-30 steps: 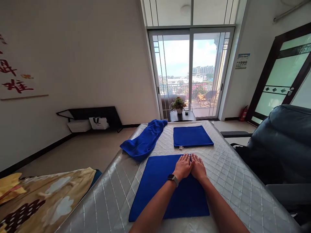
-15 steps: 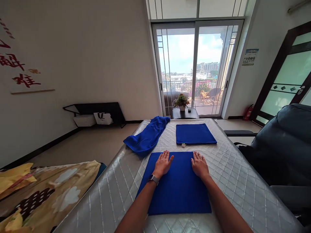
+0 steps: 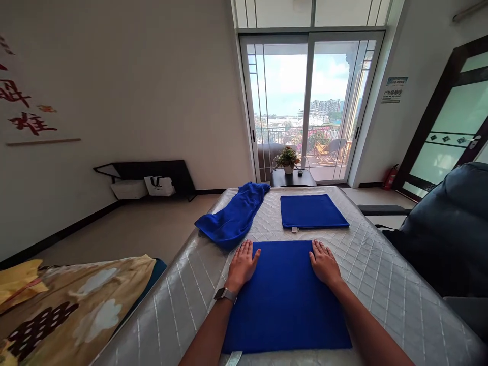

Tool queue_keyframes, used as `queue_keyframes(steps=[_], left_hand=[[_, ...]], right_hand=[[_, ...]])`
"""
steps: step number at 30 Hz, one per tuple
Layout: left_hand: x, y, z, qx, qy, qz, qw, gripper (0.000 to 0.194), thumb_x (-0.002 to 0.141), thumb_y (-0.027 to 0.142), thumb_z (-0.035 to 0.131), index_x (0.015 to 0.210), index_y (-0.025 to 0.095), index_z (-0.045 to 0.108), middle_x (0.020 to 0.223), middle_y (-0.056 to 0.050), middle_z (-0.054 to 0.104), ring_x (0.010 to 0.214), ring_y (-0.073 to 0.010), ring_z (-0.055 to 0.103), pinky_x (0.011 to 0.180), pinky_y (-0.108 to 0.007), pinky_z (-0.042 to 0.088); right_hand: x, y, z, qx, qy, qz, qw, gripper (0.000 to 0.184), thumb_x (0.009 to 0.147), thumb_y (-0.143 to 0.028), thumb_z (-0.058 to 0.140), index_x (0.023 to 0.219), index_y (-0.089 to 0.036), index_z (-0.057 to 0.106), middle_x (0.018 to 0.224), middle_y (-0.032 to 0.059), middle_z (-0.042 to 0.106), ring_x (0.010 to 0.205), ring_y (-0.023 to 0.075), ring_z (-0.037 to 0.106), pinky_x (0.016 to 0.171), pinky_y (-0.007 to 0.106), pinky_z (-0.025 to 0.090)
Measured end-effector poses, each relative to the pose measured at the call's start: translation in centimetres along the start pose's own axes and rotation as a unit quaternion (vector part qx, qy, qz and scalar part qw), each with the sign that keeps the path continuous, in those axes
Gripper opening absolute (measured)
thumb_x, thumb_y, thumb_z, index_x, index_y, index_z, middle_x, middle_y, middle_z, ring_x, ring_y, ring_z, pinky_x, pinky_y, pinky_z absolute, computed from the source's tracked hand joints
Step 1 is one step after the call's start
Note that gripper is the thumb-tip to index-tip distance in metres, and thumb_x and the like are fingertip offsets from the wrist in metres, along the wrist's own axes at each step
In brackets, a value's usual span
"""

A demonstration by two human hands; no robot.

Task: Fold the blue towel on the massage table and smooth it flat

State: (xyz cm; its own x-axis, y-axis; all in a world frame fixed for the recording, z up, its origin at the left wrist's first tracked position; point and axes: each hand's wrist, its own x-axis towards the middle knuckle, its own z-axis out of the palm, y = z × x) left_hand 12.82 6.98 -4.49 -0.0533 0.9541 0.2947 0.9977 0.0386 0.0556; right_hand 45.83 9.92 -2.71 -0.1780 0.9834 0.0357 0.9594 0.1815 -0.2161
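The person's left hand [image 3: 242, 265] and right hand [image 3: 327, 264] lie well apart, palms down and flattened, at the far corners of a smooth blue cloth [image 3: 285, 300] in the lower centre of the frame. A watch [image 3: 225, 294] circles the left wrist. Beyond, right of centre, lies a folded blue piece [image 3: 314, 211]; left of it sprawls a crumpled blue cloth [image 3: 233, 216]. All rest on a silvery quilted surface [image 3: 389, 295].

A near cloth [image 3: 286, 300] lies on the mattress [image 3: 396, 274], a far cloth [image 3: 314, 211] behind, a third cloth [image 3: 236, 216] left.
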Motion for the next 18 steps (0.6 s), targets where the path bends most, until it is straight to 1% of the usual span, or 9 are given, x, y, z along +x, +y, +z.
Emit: queue_keyframes(steps=[3, 8, 15, 18], left_hand=[[-0.04, 0.27, 0.01, -0.007, 0.013, -0.005, 1.000, 0.068, 0.105, 0.054, 0.027, 0.154, 0.009, 0.045, 0.159, -0.017, 0.045, 0.149, -0.0290, 0.042, 0.123, -0.047, 0.035], [-0.10, 0.48, -0.26, -0.016, 0.008, -0.011, 1.000, 0.071, 0.105, 0.056, 0.025, 0.154, 0.009, 0.045, 0.159, -0.018, 0.045, 0.150, -0.0287, 0.040, 0.123, -0.046, 0.033], [-0.09, 0.46, 0.01, -0.022, 0.013, -0.011, 1.000, 0.073, 0.104, 0.059, 0.022, 0.155, 0.012, 0.044, 0.159, -0.016, 0.046, 0.150, -0.0283, 0.040, 0.124, -0.047, 0.032], [-0.06, 0.58, -0.13, -0.022, 0.002, -0.014, 1.000, 0.073, 0.104, 0.059, 0.022, 0.155, 0.010, 0.044, 0.160, -0.016, 0.045, 0.150, -0.0283, 0.040, 0.124, -0.046, 0.032]], right_hand=[[-0.02, 0.12, 0.04, -0.009, -0.003, 0.001, 1.000, 0.065, 0.104, -0.039, 0.022, 0.163, -0.012, 0.026, 0.170, 0.0040, 0.021, 0.157, 0.0193, 0.018, 0.127, 0.038, 0.008], [-0.07, 0.28, 0.05, -0.020, -0.005, -0.003, 1.000, 0.065, 0.104, -0.039, 0.021, 0.163, -0.012, 0.025, 0.170, 0.0037, 0.021, 0.157, 0.0186, 0.018, 0.127, 0.038, 0.009], [-0.05, 0.51, 0.04, -0.012, -0.005, -0.002, 1.000, 0.065, 0.104, -0.040, 0.020, 0.164, -0.014, 0.025, 0.170, 0.0031, 0.022, 0.157, 0.0174, 0.017, 0.127, 0.037, 0.008], [-0.09, 0.50, -0.10, -0.014, -0.005, -0.002, 1.000, 0.065, 0.104, -0.040, 0.021, 0.163, -0.013, 0.025, 0.170, 0.0032, 0.022, 0.157, 0.0175, 0.018, 0.127, 0.037, 0.008]])
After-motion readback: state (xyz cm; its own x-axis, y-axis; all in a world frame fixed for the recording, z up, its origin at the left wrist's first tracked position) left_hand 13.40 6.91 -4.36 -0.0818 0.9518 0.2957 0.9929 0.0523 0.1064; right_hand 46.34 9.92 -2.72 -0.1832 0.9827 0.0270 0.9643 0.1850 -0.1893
